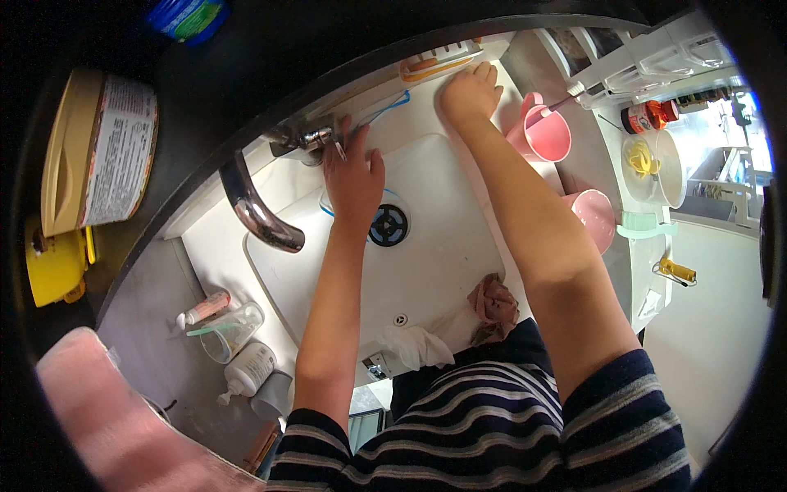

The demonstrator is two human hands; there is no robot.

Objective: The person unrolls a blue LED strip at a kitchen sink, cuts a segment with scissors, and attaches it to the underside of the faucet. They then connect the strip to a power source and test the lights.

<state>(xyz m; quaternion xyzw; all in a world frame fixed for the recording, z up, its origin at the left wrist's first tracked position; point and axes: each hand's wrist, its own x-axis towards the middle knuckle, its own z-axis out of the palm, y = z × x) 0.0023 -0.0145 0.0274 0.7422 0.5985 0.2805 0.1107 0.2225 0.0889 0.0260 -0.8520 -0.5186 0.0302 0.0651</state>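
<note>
At the back of a white sink (438,213), my left hand (354,180) reaches up to the chrome faucet handle (316,138). Its fingers are stretched and spread around the lever's tip, thumb apart. A thin blue-edged clear item (398,101) shows behind those fingers; its kind is unclear. My right hand (471,97) rests on the rim at the back right corner, beside a soap dish (443,61). The fingers there are slightly bent and apart, with nothing visible in them. Below my left hand sits the dark drain (388,225).
The curved chrome spout (254,205) juts over the basin's left side. Two pink cups (548,135) stand right of my right forearm. A brown cloth (495,309) and a white cloth (420,346) lie on the front rim. Bottles (250,367) stand at left, under a dark shelf.
</note>
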